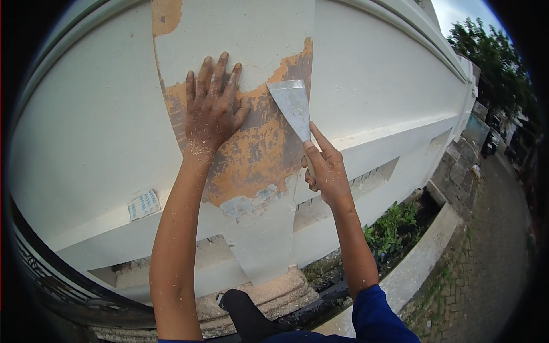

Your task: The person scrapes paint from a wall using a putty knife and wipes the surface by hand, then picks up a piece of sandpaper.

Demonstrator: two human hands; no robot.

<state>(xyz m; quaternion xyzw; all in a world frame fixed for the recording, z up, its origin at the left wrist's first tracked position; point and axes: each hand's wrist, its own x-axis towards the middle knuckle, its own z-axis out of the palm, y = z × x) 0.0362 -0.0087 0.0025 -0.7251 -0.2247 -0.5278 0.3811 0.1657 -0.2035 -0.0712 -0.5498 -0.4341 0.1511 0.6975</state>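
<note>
My left hand [213, 108] lies flat with fingers spread against the wall pillar [251, 51], just at the border between white paint and a stripped patch. Pale flakes dust its wrist. In my right hand [327, 168] is a paint scraper [293, 106], its handle wrapped by the fingers and its wide metal blade angled up to the left. The blade overlaps the upper right of the stripped patch [251, 151], where orange and grey-brown layers show. Below that patch, a ragged grey-blue area [251, 201] borders white paint.
A folded printed paper [143, 204] rests on the wall ledge at left. Low down stands a stone step [280, 294] with a foot near it. Green plants [392, 228] grow in a trough behind a concrete curb [423, 257]. A paved lane [492, 246] runs along the right.
</note>
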